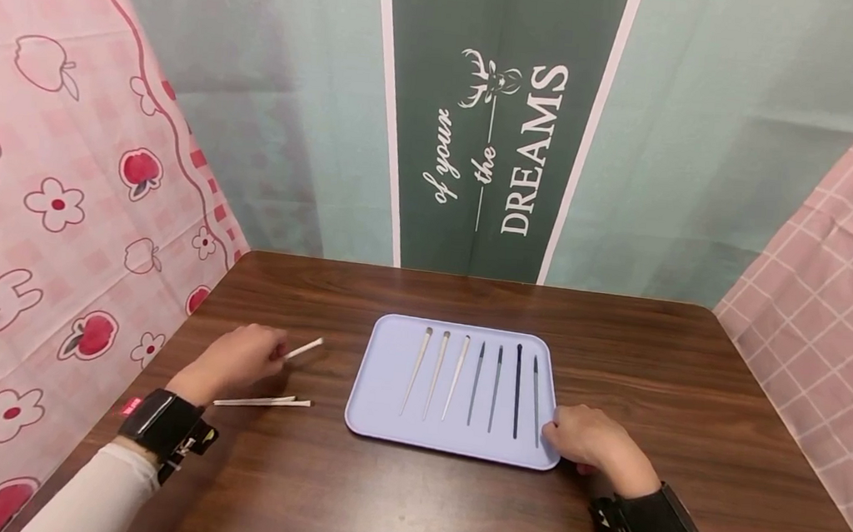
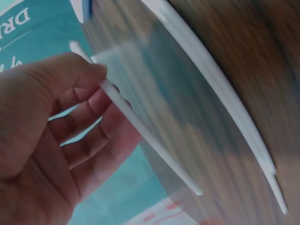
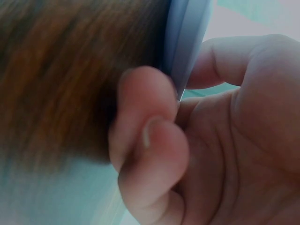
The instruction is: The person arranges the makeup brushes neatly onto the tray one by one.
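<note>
Between the thumb and fingers of my left hand (image 1: 248,354) is a slim white makeup brush (image 2: 150,139), raised at the left of the table. Two more white brushes (image 1: 258,401) lie overlapping on the wood just nearer than that hand. At the right, my right hand (image 1: 593,439) grips the near right corner of a pale lilac tray (image 1: 380,379), thumb at the rim and fingers curled by its outer side. In the tray, three white-handled brushes (image 1: 436,375) lie left of several dark brushes (image 1: 496,388), all side by side in a row.
A brown wooden table (image 1: 407,507) carries everything. Behind it hangs a green curtain (image 1: 473,245) with white lettering. Pink printed cloth (image 1: 87,273) borders the left side, and pink checked cloth (image 1: 827,331) the right. Black straps with cameras sit on both wrists.
</note>
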Demonstrator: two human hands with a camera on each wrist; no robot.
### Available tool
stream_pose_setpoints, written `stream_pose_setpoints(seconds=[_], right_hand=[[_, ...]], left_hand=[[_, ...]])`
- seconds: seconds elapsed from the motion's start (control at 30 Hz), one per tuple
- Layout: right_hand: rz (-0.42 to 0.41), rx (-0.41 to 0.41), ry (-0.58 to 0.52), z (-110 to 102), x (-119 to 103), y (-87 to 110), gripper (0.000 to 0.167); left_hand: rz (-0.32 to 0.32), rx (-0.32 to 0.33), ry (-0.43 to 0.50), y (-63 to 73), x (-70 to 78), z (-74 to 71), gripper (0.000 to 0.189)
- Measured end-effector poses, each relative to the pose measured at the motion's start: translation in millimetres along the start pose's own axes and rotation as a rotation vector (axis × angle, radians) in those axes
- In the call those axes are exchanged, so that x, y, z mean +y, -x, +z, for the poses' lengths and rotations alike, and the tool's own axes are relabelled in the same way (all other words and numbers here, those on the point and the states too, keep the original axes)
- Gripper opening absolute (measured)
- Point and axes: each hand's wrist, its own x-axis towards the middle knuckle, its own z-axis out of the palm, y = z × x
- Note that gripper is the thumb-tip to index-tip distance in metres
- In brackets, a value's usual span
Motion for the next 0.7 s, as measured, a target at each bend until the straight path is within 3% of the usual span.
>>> stream_pose_setpoints(seconds=[0.37,0.7], right_hand=[[-0.003,0.000,-0.004,0.6,1.6,-0.5,0.017],[0.000,0.005,-0.014,0.9,2.2,-0.1,0.017]], left_hand=[[-0.086,0.015,0.031,-19.4,22.5,1.2,0.015],[-0.221,-0.018,0.120,-34.8,45.6,2.5,0.009]])
